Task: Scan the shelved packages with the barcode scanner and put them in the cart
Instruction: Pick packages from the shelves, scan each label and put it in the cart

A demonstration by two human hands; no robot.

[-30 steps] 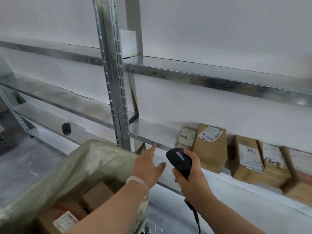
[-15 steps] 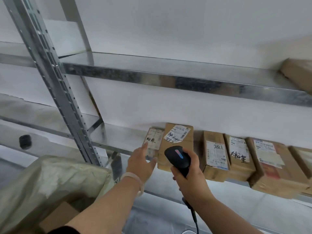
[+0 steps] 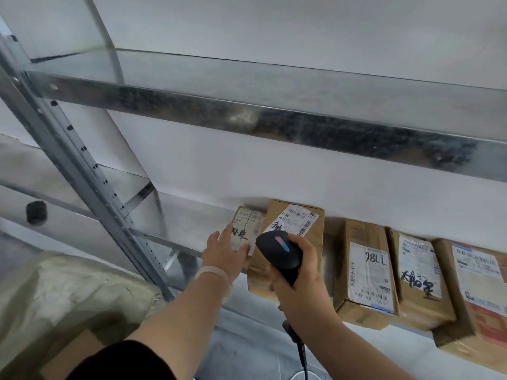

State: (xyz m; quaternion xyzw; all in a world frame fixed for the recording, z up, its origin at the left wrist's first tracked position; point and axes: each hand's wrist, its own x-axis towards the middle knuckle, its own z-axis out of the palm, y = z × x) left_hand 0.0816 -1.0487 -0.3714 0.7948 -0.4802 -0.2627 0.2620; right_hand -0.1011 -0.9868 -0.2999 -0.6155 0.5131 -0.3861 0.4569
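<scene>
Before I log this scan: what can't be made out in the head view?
Head view:
Scanner in right hand: window faces away, behind its body.
Small package lower label: covered by the left hand.
Rightmost package: cut by the frame's right edge.
Printed barcodes: too small and blurred.

Left wrist: behind our left hand (image 3: 225, 250) we wear a pale, translucent bangle (image 3: 212, 272).
Left upper arm: our black sleeve (image 3: 123, 360) ends above the elbow.
Left forearm (image 3: 178, 311): bare between sleeve and bangle.
Right forearm (image 3: 343, 338): bare as far as we see it.

shelved packages (image 3: 367, 270): 5 | barcode scanner (image 3: 279, 252): 1 | hands (image 3: 225, 253): 2 | wristband (image 3: 212, 272): 1 | scanner cable (image 3: 301, 352): 1
</scene>
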